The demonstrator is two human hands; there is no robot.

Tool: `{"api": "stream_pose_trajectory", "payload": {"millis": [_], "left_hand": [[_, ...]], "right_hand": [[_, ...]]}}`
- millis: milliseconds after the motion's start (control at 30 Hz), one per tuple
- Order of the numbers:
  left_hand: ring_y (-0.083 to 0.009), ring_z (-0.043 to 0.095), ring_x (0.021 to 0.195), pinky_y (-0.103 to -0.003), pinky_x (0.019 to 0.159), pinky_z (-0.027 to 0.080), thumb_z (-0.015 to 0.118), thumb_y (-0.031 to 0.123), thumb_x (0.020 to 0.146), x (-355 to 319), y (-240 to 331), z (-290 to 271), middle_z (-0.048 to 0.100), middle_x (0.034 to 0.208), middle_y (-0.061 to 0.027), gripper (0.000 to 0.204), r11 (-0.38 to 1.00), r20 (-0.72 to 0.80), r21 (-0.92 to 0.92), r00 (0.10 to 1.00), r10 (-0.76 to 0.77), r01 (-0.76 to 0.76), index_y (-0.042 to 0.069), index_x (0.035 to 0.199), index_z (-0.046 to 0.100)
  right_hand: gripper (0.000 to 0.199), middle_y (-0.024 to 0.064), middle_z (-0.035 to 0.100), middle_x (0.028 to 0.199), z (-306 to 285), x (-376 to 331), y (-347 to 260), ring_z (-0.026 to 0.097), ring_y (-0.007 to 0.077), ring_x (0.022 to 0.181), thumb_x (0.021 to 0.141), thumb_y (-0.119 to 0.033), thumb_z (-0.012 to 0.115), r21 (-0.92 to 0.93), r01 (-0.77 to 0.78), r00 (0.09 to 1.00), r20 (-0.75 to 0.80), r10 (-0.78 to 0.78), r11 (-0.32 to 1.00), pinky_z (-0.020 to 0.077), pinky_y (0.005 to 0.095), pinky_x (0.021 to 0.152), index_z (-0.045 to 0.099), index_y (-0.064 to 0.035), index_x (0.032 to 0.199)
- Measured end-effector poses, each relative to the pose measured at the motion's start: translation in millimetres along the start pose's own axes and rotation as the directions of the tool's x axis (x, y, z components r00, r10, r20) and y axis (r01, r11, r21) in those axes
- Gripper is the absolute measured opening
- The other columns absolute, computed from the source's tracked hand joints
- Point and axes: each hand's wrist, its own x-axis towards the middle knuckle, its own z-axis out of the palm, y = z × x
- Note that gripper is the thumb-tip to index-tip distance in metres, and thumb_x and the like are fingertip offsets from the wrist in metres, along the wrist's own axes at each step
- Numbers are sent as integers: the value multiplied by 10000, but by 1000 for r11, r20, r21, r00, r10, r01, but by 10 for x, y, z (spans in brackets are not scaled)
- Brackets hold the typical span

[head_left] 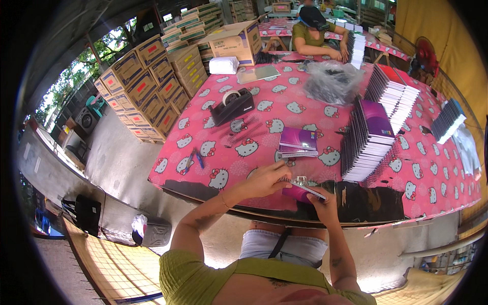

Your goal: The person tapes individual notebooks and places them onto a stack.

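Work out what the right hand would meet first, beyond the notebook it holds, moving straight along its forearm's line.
The right hand would probably meet the low stack of purple notebooks lying ahead, though depth is hard to judge.

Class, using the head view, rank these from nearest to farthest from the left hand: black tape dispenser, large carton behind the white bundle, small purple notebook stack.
From the left hand:
1. Small purple notebook stack: just beyond, slightly right.
2. Black tape dispenser: farther forward, left.
3. Large carton: farthest, forward and left.
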Motion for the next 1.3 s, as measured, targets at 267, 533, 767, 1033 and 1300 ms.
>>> {"api": "stream_pose_trajectory", "payload": {"millis": [267,533,767,1033,1300], "left_hand": [[-411,315,1437,-621,1167,151,672,423,859,-334,373,660,315,1562,-222,831,832,-248,548,966,70,80,-39,1476,360],[-258,605,1124,-553,1116,304,649,303,916,48,252,192,659,1103,-91,227,975,-206,215,973,106,-61,102,1021,645],[-331,461,1356,-621,1114,265,569,506,917,129,597,204,509,1422,-190,652,769,-264,639,949,175,36,33,1364,522],[-443,293,1449,-716,1105,161,487,613,915,77,636,332,318,1539,-301,892,815,-239,570,970,47,101,-69,1473,347],[-426,298,1452,-638,1136,205,484,644,895,101,673,383,337,1538,-282,927,788,-231,610,970,80,80,-70,1470,352]], "right_hand": [[233,35,695,940,106,-170,-144,598,94,815,938,-69,676,176,-116,972,-183,148,978,485,240,744,694,19,1152],[254,4,665,935,110,-219,-179,559,51,777,932,-114,703,166,-59,980,-176,88,984,480,213,696,691,3,1157],[249,11,666,943,37,-263,-306,570,58,785,931,-86,692,184,-99,964,-228,140,978,486,212,710,691,3,1163],[264,-16,658,898,193,-235,-350,554,43,754,940,-119,695,317,-123,963,-191,191,940,469,201,644,693,16,1166],[282,-6,676,898,84,-273,-253,565,45,766,935,-121,701,297,-136,972,-147,186,945,471,203,662,689,31,1172]]}}
